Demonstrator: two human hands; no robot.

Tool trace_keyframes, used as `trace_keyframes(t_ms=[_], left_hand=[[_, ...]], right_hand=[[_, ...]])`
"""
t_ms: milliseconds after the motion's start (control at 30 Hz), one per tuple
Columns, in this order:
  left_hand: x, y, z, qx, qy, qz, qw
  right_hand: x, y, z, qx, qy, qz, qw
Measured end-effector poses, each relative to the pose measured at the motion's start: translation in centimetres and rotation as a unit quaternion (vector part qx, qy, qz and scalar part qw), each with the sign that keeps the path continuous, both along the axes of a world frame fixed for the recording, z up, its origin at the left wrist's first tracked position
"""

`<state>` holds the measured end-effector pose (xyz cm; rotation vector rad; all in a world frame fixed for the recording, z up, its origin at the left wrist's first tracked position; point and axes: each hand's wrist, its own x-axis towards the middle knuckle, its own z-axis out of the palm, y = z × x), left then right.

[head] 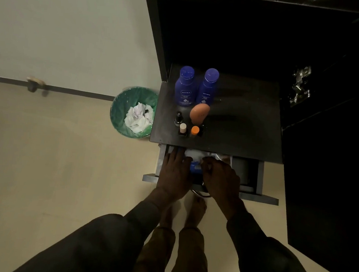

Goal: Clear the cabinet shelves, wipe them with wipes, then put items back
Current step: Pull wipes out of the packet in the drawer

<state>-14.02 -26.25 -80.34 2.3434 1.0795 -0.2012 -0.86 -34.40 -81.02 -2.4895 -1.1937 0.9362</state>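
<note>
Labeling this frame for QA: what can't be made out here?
Head view only:
- Drawer contents: covered by the left hand and right hand; only a blue-white pack peeks out.
- Cabinet interior: too dark.
- Small bottles: labels too small.
- Bin: far side hidden by the shelf.

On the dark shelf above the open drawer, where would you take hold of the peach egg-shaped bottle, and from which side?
Judging by its pose, take the peach egg-shaped bottle round its wide middle, grip coming from the right: the shelf is bare there, while small bottles crowd its front and two blue Nivea bottles stand behind.
</note>
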Motion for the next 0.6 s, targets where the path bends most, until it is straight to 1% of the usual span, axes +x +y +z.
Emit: trace_keyframes(t_ms=[133, 200, 300, 367, 433, 500, 600], left_hand=[[-0.4, -0.2, 0.3, -0.02, -0.006, 0.019, 1.0], [-0.5, -0.4, 0.3, -0.033, -0.012, 0.025, 0.999], [-0.8, -0.6, 0.4, -0.079, -0.022, 0.057, 0.995], [-1.0, -0.6, 0.2, -0.074, 0.002, 0.029, 0.997], [-1.0, -0.4, 0.3, -0.087, 0.001, 0.027, 0.996], [-0.9, -0.6, 0.3, -0.091, -0.005, 0.04, 0.995], [-0.9, -0.7, 0.4, -0.109, -0.031, 0.083, 0.99]], right_hand=[[-0.5, 0.2, -0.3, 0.015, -0.026, -0.074, 0.997], [-0.8, 1.0, 0.0, 0.021, -0.046, -0.083, 0.995], [-1.3, 2.0, 0.3, -0.002, -0.056, -0.105, 0.993], [-2.0, 2.3, 0.4, -0.003, -0.044, -0.091, 0.995], [-2.5, 2.7, 0.2, 0.008, -0.049, -0.073, 0.996], [-2.8, 3.3, 0.1, 0.011, -0.054, -0.065, 0.996], [-2.8, 3.9, -0.6, 0.021, -0.045, -0.031, 0.998]])
